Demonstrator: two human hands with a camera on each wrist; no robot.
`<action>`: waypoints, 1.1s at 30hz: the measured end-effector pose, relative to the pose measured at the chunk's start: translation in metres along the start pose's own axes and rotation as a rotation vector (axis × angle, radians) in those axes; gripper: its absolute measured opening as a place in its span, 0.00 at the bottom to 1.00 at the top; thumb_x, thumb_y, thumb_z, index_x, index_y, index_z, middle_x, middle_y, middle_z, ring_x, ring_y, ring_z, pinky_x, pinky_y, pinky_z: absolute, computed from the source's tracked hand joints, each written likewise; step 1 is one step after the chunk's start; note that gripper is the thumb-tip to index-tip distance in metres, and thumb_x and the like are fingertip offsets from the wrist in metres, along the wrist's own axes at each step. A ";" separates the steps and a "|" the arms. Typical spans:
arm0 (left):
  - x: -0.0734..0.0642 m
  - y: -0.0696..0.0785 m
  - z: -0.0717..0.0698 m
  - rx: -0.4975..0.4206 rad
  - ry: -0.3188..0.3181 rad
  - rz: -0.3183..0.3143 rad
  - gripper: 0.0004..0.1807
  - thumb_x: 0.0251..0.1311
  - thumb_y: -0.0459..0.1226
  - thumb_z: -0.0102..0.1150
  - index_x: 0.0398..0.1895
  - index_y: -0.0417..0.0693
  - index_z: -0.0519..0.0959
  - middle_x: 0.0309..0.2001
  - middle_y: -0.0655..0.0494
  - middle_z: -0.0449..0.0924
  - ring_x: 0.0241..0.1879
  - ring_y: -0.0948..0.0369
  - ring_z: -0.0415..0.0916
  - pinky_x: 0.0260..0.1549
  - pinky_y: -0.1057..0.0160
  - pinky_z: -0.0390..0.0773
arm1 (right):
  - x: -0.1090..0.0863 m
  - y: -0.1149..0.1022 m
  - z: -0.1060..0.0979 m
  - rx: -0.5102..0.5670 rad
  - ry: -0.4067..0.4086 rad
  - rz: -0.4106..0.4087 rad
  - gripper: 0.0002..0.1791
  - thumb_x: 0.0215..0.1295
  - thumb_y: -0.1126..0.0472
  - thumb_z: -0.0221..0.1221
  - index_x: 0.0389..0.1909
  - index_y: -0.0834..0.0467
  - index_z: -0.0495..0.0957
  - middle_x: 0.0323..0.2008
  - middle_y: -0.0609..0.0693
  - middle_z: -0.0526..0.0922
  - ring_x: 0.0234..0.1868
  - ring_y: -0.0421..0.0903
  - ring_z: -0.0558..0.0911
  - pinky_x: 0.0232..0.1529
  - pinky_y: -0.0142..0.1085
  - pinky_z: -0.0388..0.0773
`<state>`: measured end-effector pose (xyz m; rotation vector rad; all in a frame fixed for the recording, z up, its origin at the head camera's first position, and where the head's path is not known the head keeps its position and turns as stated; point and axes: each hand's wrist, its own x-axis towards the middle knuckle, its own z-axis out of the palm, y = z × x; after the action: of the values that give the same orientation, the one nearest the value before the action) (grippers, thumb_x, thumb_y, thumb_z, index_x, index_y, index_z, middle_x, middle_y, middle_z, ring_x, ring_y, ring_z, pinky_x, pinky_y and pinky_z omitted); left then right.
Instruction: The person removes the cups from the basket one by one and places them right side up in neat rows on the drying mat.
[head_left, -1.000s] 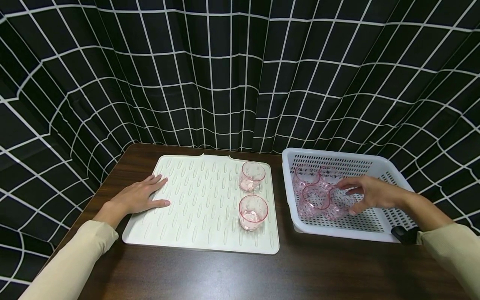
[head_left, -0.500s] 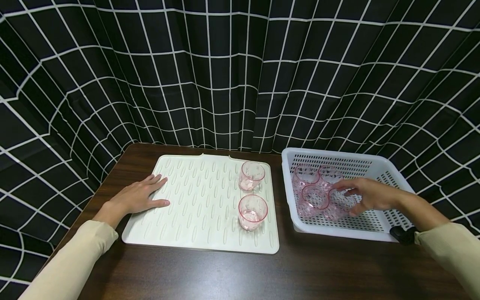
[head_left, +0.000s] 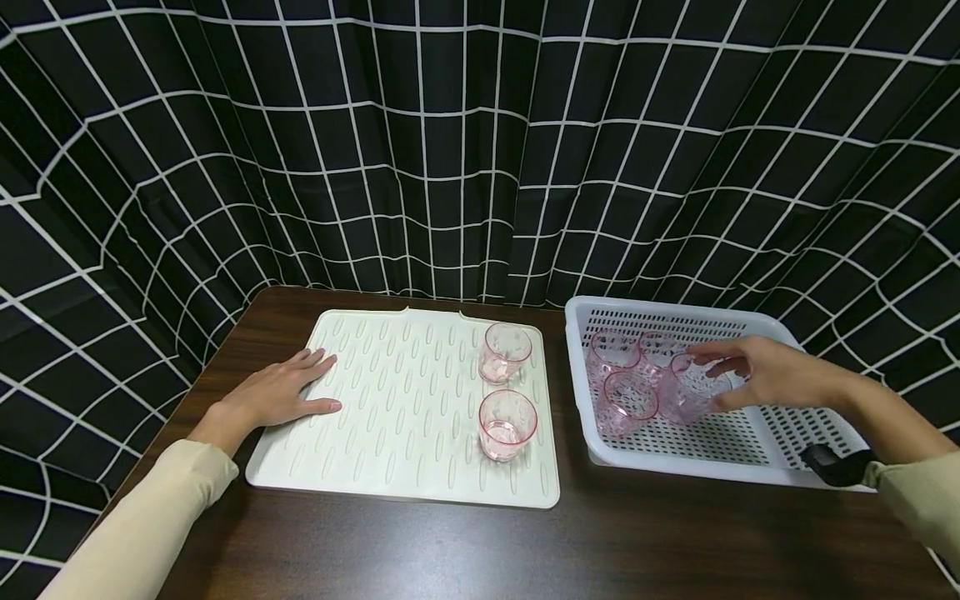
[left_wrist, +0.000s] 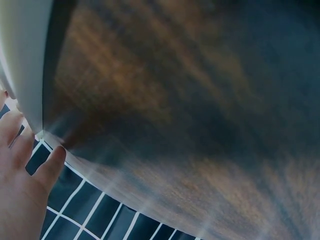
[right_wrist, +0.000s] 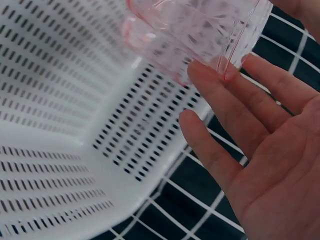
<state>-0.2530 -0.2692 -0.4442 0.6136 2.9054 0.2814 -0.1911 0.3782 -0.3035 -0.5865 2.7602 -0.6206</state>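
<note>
My right hand [head_left: 772,375] reaches into the white basket [head_left: 705,468] and holds a clear pink-rimmed glass [head_left: 684,400] between its thumb and fingers. That glass tilts, its rim leaning toward the other glasses. In the right wrist view, fingertips [right_wrist: 200,72] touch the side of the clear glass [right_wrist: 200,30]. Another pink-rimmed glass [head_left: 630,408] stands just left of it, with two more behind. My left hand [head_left: 277,392] lies flat with spread fingers on the left edge of the white ridged drying mat [head_left: 390,400]. The left wrist view catches only part of this hand [left_wrist: 25,185].
Two pink-rimmed glasses, a rear one [head_left: 504,354] and a front one [head_left: 507,425], stand upright along the mat's right side. Dark wooden table [head_left: 420,542] shows in front. A black curtain with white grid lines [head_left: 450,150] hangs right behind the table.
My right hand has taken hold of the front right glass in the basket. It has tilted and shifted it a little up and right. The left hand stays put.
</note>
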 end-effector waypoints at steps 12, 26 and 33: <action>-0.002 0.002 -0.002 -0.012 0.003 0.008 0.54 0.58 0.72 0.50 0.77 0.44 0.59 0.76 0.37 0.53 0.74 0.37 0.48 0.63 0.30 0.57 | 0.009 -0.028 -0.019 -0.151 0.306 0.026 0.41 0.53 0.53 0.75 0.63 0.70 0.72 0.51 0.66 0.81 0.47 0.62 0.82 0.42 0.48 0.83; -0.003 0.003 -0.002 -0.009 0.007 0.009 0.53 0.58 0.72 0.50 0.76 0.44 0.59 0.76 0.37 0.54 0.74 0.37 0.49 0.64 0.30 0.56 | 0.053 -0.091 0.001 -0.052 0.483 -0.016 0.40 0.56 0.49 0.73 0.63 0.68 0.74 0.46 0.64 0.83 0.43 0.56 0.81 0.36 0.29 0.79; -0.003 0.003 -0.001 0.004 0.010 0.012 0.53 0.59 0.72 0.49 0.77 0.44 0.59 0.76 0.37 0.54 0.74 0.37 0.49 0.65 0.29 0.54 | 0.081 -0.127 0.020 -0.043 0.444 -0.108 0.40 0.54 0.48 0.74 0.63 0.66 0.75 0.47 0.60 0.84 0.43 0.51 0.81 0.40 0.46 0.81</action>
<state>-0.2495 -0.2683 -0.4424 0.6326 2.9132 0.2810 -0.2145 0.2311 -0.2761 -0.6810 3.1760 -0.8014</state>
